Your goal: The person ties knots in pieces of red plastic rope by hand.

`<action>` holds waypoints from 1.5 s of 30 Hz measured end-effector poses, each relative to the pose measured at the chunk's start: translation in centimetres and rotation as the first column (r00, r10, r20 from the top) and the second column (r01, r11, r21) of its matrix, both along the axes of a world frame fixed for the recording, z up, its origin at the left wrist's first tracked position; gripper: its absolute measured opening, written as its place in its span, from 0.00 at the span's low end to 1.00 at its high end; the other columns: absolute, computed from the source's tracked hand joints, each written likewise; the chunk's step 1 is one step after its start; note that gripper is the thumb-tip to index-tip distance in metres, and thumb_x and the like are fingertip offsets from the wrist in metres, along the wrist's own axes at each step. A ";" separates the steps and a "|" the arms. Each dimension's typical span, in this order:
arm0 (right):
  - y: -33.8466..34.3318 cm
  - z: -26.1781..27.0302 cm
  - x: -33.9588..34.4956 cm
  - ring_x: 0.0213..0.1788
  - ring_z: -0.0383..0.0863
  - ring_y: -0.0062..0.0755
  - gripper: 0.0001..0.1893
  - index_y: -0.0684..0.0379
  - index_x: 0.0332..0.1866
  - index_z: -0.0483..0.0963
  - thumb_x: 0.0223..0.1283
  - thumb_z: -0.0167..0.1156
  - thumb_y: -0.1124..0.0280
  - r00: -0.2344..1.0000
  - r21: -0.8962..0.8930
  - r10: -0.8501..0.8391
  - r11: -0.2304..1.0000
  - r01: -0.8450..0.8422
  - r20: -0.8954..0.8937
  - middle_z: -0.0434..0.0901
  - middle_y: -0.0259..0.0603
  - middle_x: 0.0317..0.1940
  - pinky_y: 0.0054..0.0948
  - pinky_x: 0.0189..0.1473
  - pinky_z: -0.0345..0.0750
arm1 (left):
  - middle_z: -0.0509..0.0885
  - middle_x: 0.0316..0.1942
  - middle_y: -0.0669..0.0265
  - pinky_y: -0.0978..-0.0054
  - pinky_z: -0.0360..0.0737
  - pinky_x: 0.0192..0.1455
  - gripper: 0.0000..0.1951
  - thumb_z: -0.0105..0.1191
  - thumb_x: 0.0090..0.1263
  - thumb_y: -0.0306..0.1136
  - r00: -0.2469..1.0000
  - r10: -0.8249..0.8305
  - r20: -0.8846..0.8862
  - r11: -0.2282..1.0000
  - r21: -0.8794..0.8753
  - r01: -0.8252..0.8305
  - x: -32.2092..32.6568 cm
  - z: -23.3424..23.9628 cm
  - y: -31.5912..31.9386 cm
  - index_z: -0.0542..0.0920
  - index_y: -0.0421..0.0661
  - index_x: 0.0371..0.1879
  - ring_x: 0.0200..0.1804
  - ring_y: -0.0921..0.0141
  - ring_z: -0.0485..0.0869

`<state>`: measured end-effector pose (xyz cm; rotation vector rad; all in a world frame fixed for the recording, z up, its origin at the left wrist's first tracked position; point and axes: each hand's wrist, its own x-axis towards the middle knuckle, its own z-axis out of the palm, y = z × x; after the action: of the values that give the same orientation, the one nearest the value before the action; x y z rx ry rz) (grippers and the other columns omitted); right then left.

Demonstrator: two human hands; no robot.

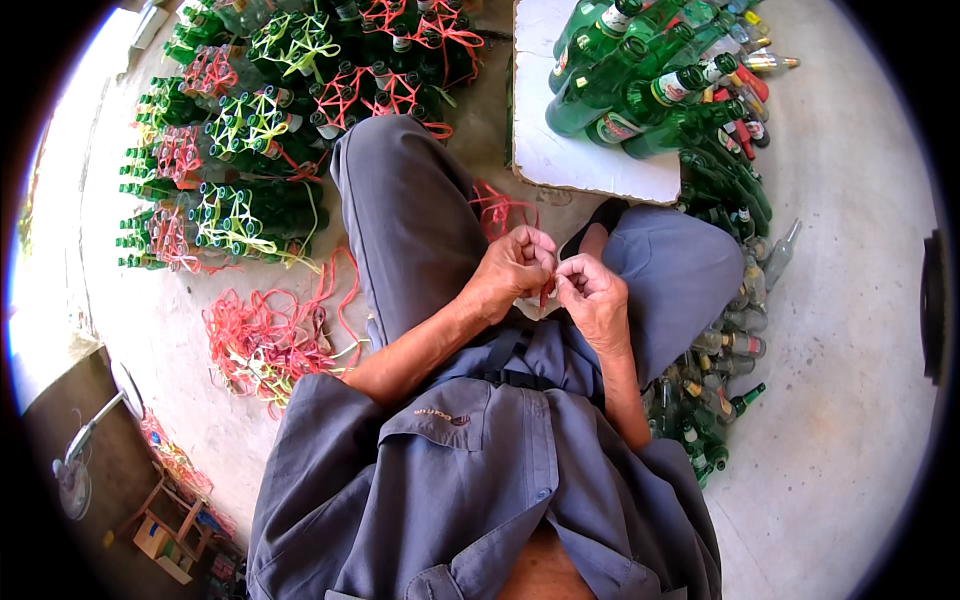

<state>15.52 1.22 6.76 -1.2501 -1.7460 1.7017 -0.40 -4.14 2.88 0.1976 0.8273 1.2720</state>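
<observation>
In front of my lap, my left hand [523, 262] and my right hand [592, 292] almost touch, with thumbs and fingertips pinched on a small piece of red plastic twine [546, 291]. A pale scrap [534, 309] shows just under the fingers; what it is, I cannot tell. Beyond my hands, more red twine [501, 211] lies on the floor between my legs. A large tangled heap of red and yellow-green twine [262, 345] is on the floor beside my left forearm. Upright green glass bottles [592, 97] stand on a white board ahead.
The white board [600, 169] has a worn edge near my right foot. Bundles of bottles laced with twine [247, 135] stand at the upper left. Loose bottles [742, 341] lie piled along my right side. At the lower left are a fan [73, 480] and a wooden frame [176, 517].
</observation>
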 end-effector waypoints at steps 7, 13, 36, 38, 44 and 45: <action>0.3 -0.6 -0.1 0.30 0.79 0.17 0.06 0.66 0.37 0.75 0.57 0.61 0.87 0.998 0.110 0.065 0.992 -0.066 0.013 0.78 0.34 0.30 0.19 0.33 0.77 | 0.75 0.30 0.71 0.84 0.67 0.27 0.20 0.54 0.58 0.15 0.987 -0.014 -0.161 0.999 0.037 0.020 -0.1 0.8 0.3 0.71 0.41 0.50 0.28 0.81 0.73; 0.4 0.5 -0.7 0.30 0.82 0.34 0.09 0.65 0.37 0.73 0.51 0.60 0.88 0.983 0.355 0.157 0.917 -0.180 0.094 0.78 0.43 0.31 0.28 0.33 0.80 | 0.72 0.29 0.73 0.82 0.71 0.31 0.20 0.50 0.58 0.12 0.886 -0.043 -0.462 0.986 0.121 0.112 0.5 -0.8 0.1 0.71 0.39 0.50 0.29 0.82 0.71; -0.3 0.7 -1.6 0.29 0.82 0.40 0.12 0.64 0.37 0.73 0.48 0.61 0.89 0.988 0.558 0.138 0.815 -0.155 0.073 0.78 0.45 0.32 0.31 0.32 0.80 | 0.70 0.27 0.73 0.83 0.71 0.32 0.21 0.53 0.53 0.13 0.943 0.107 -0.314 0.992 0.101 -0.079 0.8 0.3 -0.3 0.71 0.37 0.48 0.29 0.81 0.69; -0.3 0.6 -1.7 0.29 0.82 0.41 0.12 0.63 0.38 0.73 0.48 0.60 0.89 0.979 0.647 0.145 0.736 -0.202 0.141 0.78 0.45 0.32 0.32 0.32 0.80 | 0.71 0.27 0.73 0.83 0.71 0.33 0.21 0.53 0.53 0.12 0.973 0.081 -0.215 0.997 -0.002 -0.083 0.5 0.3 -0.3 0.70 0.36 0.48 0.29 0.82 0.70; -1.0 -0.7 -1.5 0.27 0.79 0.24 0.08 0.64 0.33 0.74 0.51 0.63 0.86 1.000 0.304 -0.002 0.953 0.007 -0.017 0.78 0.37 0.30 0.23 0.31 0.77 | 0.71 0.26 0.74 0.84 0.69 0.30 0.19 0.52 0.55 0.12 0.921 0.173 -0.348 0.979 0.162 -0.123 1.0 0.3 -0.3 0.71 0.35 0.47 0.28 0.82 0.69; -1.2 -0.9 -1.5 0.27 0.78 0.21 0.07 0.64 0.33 0.74 0.51 0.63 0.86 0.999 0.270 -0.030 0.962 0.032 -0.013 0.78 0.36 0.29 0.22 0.31 0.76 | 0.71 0.26 0.74 0.84 0.68 0.30 0.18 0.51 0.55 0.13 0.943 0.157 -0.293 0.985 0.113 -0.129 0.9 0.4 -0.2 0.72 0.36 0.47 0.27 0.82 0.69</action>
<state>14.05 0.05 5.90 -1.1384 -1.8682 1.3914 0.47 -4.38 3.31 0.4204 1.0594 1.4400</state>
